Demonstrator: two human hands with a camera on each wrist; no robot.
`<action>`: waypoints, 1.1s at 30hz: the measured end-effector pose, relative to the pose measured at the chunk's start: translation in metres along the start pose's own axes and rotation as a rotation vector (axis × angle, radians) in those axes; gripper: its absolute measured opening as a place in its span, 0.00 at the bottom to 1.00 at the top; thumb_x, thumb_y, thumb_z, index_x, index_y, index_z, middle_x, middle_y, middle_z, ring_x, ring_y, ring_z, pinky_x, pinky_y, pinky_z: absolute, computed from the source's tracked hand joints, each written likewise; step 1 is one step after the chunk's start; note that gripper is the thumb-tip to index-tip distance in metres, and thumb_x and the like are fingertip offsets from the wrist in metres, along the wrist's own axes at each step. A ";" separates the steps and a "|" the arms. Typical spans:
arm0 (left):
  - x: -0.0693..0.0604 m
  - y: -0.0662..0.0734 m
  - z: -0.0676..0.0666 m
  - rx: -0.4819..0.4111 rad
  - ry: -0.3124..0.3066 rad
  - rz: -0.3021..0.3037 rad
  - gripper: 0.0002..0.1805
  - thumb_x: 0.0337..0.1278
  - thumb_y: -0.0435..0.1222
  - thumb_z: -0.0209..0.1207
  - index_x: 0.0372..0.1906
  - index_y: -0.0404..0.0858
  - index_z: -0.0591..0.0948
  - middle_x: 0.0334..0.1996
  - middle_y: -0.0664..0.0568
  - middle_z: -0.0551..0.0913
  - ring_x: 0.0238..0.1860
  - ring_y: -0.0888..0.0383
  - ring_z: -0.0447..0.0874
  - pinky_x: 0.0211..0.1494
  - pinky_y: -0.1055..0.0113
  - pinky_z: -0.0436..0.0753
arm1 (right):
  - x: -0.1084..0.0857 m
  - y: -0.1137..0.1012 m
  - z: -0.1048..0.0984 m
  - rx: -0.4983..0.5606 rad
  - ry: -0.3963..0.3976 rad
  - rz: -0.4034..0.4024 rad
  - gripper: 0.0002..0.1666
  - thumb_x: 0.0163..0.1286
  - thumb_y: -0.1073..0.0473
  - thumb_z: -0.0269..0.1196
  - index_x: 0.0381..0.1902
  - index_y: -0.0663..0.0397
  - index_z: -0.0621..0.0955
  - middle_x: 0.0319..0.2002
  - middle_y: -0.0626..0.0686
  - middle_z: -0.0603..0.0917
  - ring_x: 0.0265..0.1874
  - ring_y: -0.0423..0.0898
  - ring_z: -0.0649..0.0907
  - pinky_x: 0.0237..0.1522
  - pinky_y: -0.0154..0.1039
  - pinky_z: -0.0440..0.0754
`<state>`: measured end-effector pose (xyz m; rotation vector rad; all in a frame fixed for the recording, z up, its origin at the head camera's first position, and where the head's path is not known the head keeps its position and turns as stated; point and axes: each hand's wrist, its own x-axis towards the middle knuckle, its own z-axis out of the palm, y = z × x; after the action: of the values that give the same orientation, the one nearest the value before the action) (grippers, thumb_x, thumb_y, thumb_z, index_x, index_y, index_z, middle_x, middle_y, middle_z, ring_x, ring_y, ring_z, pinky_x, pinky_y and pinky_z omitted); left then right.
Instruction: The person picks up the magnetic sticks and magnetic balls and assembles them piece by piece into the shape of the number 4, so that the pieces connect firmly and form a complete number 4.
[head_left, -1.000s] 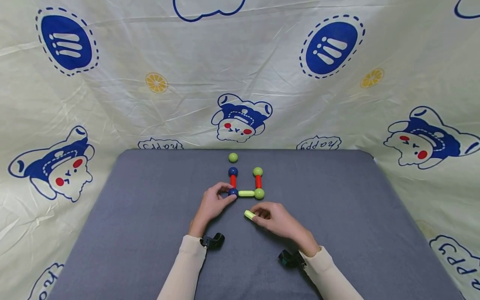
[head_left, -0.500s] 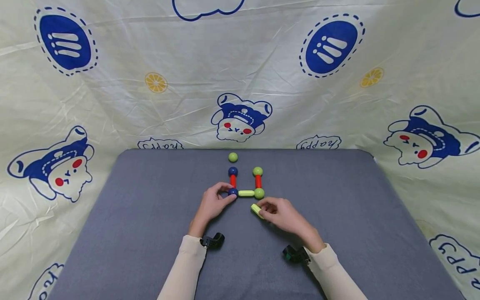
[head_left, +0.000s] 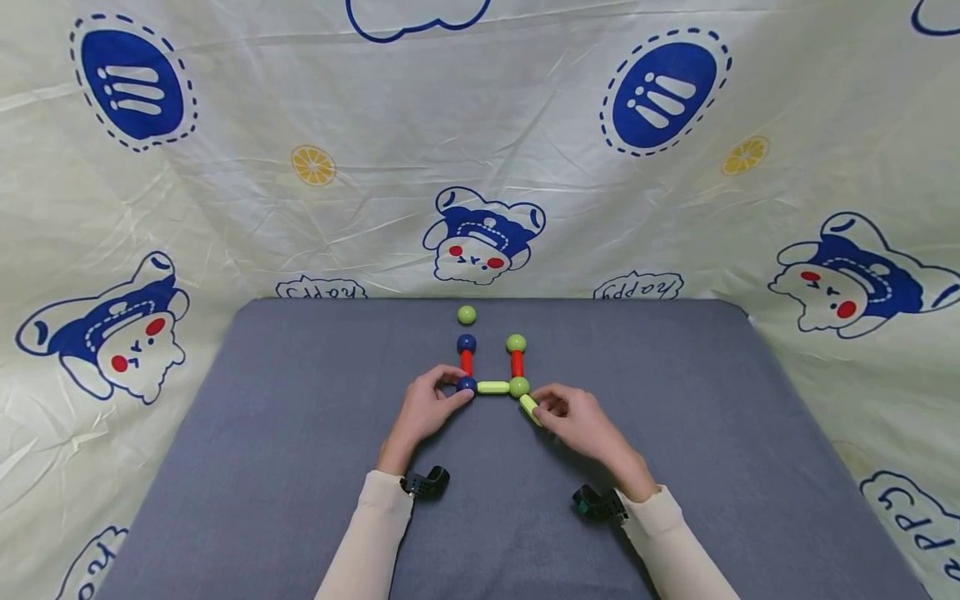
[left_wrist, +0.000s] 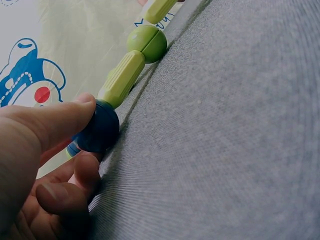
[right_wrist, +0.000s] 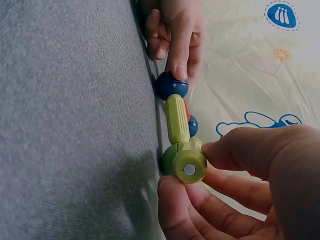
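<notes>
My left hand (head_left: pixel 426 408) pinches a dark blue ball (left_wrist: pixel 102 129) at the near left corner of a U-shaped ball-and-rod figure. A light green rod (head_left: pixel 492 387) joins this ball to a green ball (head_left: pixel 519 387) at the near right corner. From each corner a red rod, the left one (head_left: pixel 467 362) and the right one (head_left: pixel 517 364), leads back to another ball. With thumb and fingers, my right hand (head_left: pixel 583 423) holds a second light green rod (head_left: pixel 529 408). Its far end is right by the near right green ball; I cannot tell whether they touch.
A loose green ball (head_left: pixel 467 315) lies near the table's back edge, behind the far blue ball (head_left: pixel 467 342). The far green ball (head_left: pixel 516 342) ends the right side. A grey cloth covers the table (head_left: pixel 300 467), and a printed curtain (head_left: pixel 375 233) hangs behind it.
The right hand has carried its light green rod right and away from the body, up to the near right green ball. The left hand has kept its hold on the blue ball.
</notes>
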<state>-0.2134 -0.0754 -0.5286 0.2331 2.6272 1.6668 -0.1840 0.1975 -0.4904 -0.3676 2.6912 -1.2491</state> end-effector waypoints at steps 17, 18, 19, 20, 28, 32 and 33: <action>0.000 0.001 0.000 0.000 0.004 0.004 0.16 0.62 0.41 0.71 0.53 0.44 0.84 0.48 0.48 0.88 0.26 0.61 0.73 0.31 0.71 0.72 | 0.002 0.003 0.002 0.012 0.019 0.037 0.13 0.74 0.59 0.65 0.53 0.59 0.84 0.38 0.53 0.88 0.28 0.40 0.84 0.28 0.36 0.81; 0.000 0.001 0.000 -0.002 0.004 0.004 0.16 0.62 0.41 0.71 0.53 0.44 0.84 0.48 0.48 0.88 0.26 0.61 0.73 0.31 0.71 0.72 | 0.002 0.004 0.000 0.016 0.013 0.029 0.14 0.74 0.59 0.65 0.53 0.59 0.84 0.38 0.53 0.88 0.28 0.40 0.84 0.28 0.36 0.81; 0.000 0.001 0.000 -0.003 0.004 0.004 0.16 0.62 0.41 0.71 0.53 0.43 0.84 0.48 0.48 0.88 0.26 0.61 0.73 0.30 0.71 0.72 | 0.002 0.004 -0.001 0.022 0.005 0.022 0.14 0.74 0.59 0.65 0.53 0.59 0.84 0.39 0.54 0.88 0.29 0.40 0.84 0.29 0.36 0.81; 0.000 0.001 0.000 -0.003 0.003 0.005 0.16 0.62 0.41 0.71 0.53 0.43 0.84 0.48 0.48 0.88 0.26 0.61 0.73 0.30 0.71 0.72 | 0.001 0.005 -0.003 0.027 -0.005 0.012 0.14 0.74 0.59 0.65 0.53 0.59 0.84 0.39 0.54 0.88 0.30 0.41 0.84 0.29 0.36 0.81; 0.000 0.001 0.000 -0.003 0.002 0.008 0.17 0.62 0.41 0.71 0.53 0.43 0.84 0.48 0.48 0.87 0.26 0.61 0.73 0.31 0.71 0.72 | -0.001 0.015 -0.021 0.008 -0.149 -0.039 0.15 0.75 0.57 0.65 0.57 0.54 0.83 0.41 0.51 0.86 0.31 0.43 0.83 0.31 0.36 0.81; -0.001 0.001 0.000 0.003 0.006 0.009 0.17 0.62 0.41 0.71 0.53 0.43 0.84 0.48 0.48 0.87 0.26 0.61 0.73 0.31 0.71 0.72 | -0.001 0.018 -0.023 0.005 -0.179 -0.058 0.17 0.74 0.57 0.66 0.57 0.54 0.83 0.41 0.51 0.87 0.33 0.43 0.83 0.33 0.36 0.80; -0.001 0.001 0.000 0.003 0.006 0.011 0.17 0.62 0.41 0.71 0.54 0.43 0.84 0.48 0.48 0.87 0.26 0.61 0.73 0.31 0.71 0.72 | 0.000 0.018 -0.023 0.010 -0.184 -0.058 0.17 0.74 0.57 0.66 0.57 0.54 0.83 0.42 0.51 0.87 0.33 0.43 0.83 0.34 0.36 0.80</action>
<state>-0.2127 -0.0751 -0.5279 0.2433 2.6371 1.6696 -0.1920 0.2260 -0.4893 -0.5345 2.5352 -1.1808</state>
